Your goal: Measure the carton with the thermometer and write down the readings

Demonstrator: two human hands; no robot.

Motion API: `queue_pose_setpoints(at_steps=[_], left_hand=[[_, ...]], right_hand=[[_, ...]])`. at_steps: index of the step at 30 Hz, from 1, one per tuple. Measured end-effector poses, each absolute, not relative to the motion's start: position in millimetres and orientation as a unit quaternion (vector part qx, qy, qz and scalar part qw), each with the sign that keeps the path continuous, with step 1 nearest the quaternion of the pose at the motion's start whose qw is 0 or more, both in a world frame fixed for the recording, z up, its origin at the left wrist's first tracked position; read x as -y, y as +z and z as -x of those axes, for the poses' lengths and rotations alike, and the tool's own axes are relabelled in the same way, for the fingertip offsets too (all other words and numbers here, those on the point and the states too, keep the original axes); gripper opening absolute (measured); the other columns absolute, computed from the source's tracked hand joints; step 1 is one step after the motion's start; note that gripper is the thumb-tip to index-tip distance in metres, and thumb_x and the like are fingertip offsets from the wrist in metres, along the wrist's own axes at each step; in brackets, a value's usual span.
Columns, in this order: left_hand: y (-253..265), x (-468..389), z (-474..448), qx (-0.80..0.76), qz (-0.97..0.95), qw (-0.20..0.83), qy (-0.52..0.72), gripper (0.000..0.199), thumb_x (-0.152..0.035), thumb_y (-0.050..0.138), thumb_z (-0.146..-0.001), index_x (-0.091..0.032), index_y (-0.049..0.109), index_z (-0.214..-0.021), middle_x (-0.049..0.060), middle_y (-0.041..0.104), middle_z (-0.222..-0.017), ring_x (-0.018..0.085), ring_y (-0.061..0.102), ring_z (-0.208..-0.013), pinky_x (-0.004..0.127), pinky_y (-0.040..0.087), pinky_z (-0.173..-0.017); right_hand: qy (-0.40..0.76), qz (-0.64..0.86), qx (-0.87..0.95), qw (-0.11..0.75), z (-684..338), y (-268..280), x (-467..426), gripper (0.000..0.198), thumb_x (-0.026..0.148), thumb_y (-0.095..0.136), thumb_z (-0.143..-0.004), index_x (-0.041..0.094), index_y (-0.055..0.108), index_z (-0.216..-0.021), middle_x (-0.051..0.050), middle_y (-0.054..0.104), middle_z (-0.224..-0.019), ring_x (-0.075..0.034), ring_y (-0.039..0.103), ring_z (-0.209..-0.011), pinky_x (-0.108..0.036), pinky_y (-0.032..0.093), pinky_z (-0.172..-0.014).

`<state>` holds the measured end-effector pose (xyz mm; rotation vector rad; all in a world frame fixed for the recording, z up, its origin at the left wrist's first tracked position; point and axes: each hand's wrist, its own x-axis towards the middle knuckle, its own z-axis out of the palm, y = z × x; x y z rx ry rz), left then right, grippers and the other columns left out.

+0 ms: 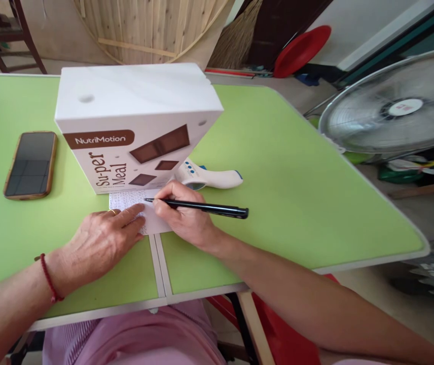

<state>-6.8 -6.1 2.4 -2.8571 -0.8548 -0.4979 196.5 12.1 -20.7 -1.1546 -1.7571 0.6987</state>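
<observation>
My right hand is closed around a black pen, its tip at a small sheet of paper covered in handwriting on its left part. The pen lies slanted, its capped end pointing right. My left hand, with a ring and a red cord bracelet, rests with fingers stretched out on the paper's lower left. Right behind the paper stands a white NutriMotion box, upright, and it hides the table beyond. Partly behind the box lies a white handheld device with blue buttons.
A phone in a brown case lies at the left of the green table. Beyond the table's right edge stands a fan. A red basin, a straw broom and a round wooden board are at the back.
</observation>
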Motion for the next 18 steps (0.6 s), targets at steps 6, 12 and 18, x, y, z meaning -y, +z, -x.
queue_pose_setpoints(at_steps=[6,12,18], left_hand=[[1.6,5.9,7.4,0.287,0.944,0.054,-0.154,0.021,-0.021,0.049,-0.102,-0.016,0.068,-0.097,0.009,0.072,-0.123,0.014,0.068,-0.058,0.028,0.049,-0.049],[2.2,5.7,8.3,0.288,0.946,0.034,-0.148,0.021,-0.02,0.048,-0.102,-0.015,0.068,-0.096,0.01,0.071,-0.123,0.013,0.067,-0.059,0.026,0.051,-0.051],[2.4,5.0,8.4,0.283,0.945,0.05,-0.158,0.022,-0.021,0.048,-0.102,-0.016,0.068,-0.095,0.009,0.072,-0.121,0.015,0.067,-0.058,0.028,0.05,-0.049]], right_hand=[[0.286,0.46,0.715,0.442,-197.6,-21.4,-12.3,0.01,0.021,0.057,-0.081,0.023,0.051,-0.073,0.005,0.058,-0.062,-0.011,0.047,-0.053,-0.024,0.039,-0.051],[0.291,0.454,0.723,0.432,-198.3,-21.0,-12.0,0.01,0.023,0.056,-0.081,0.024,0.05,-0.073,0.005,0.057,-0.061,-0.012,0.047,-0.052,-0.025,0.038,-0.05],[0.283,0.464,0.718,0.435,-198.2,-21.4,-12.0,0.01,0.024,0.056,-0.082,0.024,0.051,-0.073,0.004,0.058,-0.061,-0.012,0.048,-0.054,-0.025,0.039,-0.051]])
